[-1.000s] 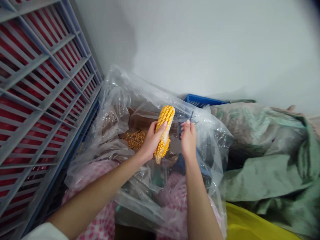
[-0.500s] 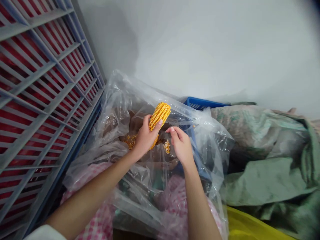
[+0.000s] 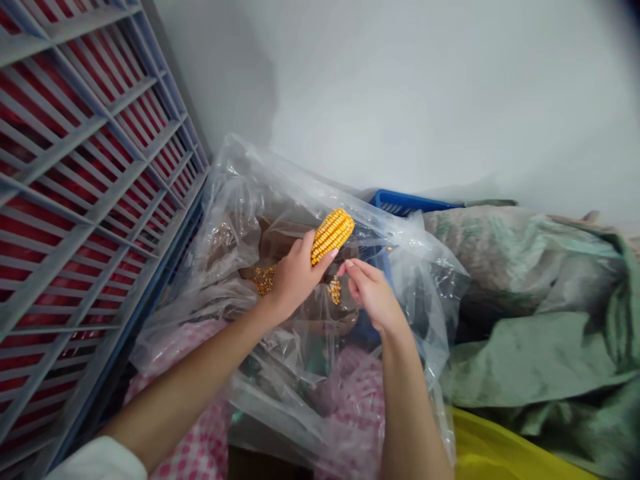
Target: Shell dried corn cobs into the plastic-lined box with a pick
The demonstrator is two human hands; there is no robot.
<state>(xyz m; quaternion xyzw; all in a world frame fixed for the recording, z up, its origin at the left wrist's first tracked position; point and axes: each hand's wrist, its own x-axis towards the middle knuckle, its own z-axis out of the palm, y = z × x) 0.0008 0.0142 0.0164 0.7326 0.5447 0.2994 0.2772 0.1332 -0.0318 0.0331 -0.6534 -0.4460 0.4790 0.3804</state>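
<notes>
My left hand (image 3: pixel 299 275) is wrapped round a yellow corn cob (image 3: pixel 334 233), which tilts up and to the right; its lower end is hidden in the palm. Just right of the cob, my right hand (image 3: pixel 369 288) has its fingers curled with thumb and forefinger together; whether anything is pinched there is too small to make out. Beneath both hands lies a clear plastic bag (image 3: pixel 240 193), opened wide. Loose corn kernels (image 3: pixel 263 280) rest inside it at the left, and a smaller clump of kernels (image 3: pixel 335 291) shows between my hands.
Grey-blue slatted crates (image 3: pixel 100 127) with red contents rise at the left. Behind the bag is a blue plastic basket (image 3: pixel 417 203) against a white wall (image 3: pixel 400 87). Crumpled sacks (image 3: pixel 530 267) lie on the right, above a yellow sheet (image 3: pixel 500 447). Pink checked cloth (image 3: pixel 195 427) shows below.
My left hand has shifted slightly right with the corn cob, which now leans further right. My right hand has moved a little right and down, its fingers more curled.
</notes>
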